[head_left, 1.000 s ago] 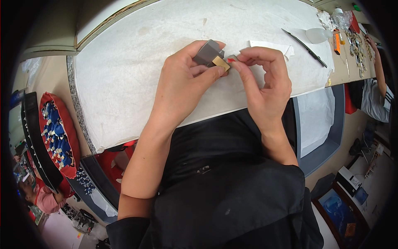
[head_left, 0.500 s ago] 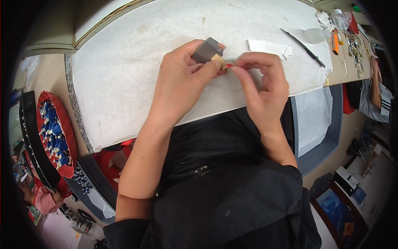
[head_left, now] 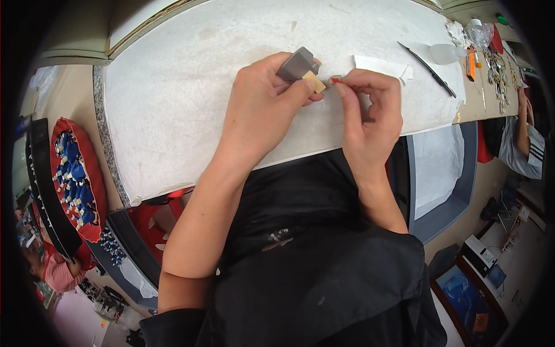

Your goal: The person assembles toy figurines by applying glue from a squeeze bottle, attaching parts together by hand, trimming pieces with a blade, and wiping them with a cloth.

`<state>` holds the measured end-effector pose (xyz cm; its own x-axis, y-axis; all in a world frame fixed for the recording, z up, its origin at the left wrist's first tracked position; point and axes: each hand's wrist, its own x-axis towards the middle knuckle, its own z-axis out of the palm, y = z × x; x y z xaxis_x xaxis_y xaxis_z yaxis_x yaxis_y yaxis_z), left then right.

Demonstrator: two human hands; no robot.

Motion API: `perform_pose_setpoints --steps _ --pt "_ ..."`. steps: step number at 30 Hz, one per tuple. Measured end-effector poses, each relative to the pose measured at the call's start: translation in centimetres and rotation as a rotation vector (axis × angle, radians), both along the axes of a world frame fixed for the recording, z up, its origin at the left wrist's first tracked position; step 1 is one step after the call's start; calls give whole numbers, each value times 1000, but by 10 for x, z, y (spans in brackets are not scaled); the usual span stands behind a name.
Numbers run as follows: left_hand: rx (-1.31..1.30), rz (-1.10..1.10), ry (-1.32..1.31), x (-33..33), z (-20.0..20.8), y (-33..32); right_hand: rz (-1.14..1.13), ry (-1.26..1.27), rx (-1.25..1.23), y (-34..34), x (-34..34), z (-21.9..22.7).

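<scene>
My left hand (head_left: 266, 95) grips a dark grey block-shaped part (head_left: 296, 65) above the white-covered table (head_left: 191, 75). Under that thumb, a small tan square piece (head_left: 314, 82) lies against the grey part. Just to the right, my right hand (head_left: 373, 104) pinches a tiny grey-and-red piece (head_left: 335, 80) between thumb and fingertips. A narrow gap separates this piece from the tan square. The other fingers of my right hand are curled in.
A white cloth strip (head_left: 381, 68) and a black pen-like tool (head_left: 426, 68) lie beyond my right hand. Farther right are a clear bottle (head_left: 444, 54), an orange box (head_left: 470, 66) and loose metal pieces (head_left: 496, 75). At left sits a red-rimmed bag (head_left: 95, 222) of blue-and-white parts.
The small red piece has come away from the tan square, leaving a gap. The tan piece now shows more fully. Both hands appear slightly farther right in the picture.
</scene>
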<state>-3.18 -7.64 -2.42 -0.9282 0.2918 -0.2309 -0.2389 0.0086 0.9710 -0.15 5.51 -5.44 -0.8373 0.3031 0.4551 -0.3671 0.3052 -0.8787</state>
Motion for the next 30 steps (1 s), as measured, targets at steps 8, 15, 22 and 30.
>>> perform_pose_setpoints --steps 8,15,22,30 --pt "13 -50 16 -2 -1 -4 20 -50 102 4 3 2" --pt "46 -23 -33 -1 1 -6 103 -71 -78 10 6 4" --pt "20 -34 -2 -1 1 -5 104 -95 -100 12 7 6" --pt "11 -31 -10 -1 1 -5 136 -108 -105 13 6 6"
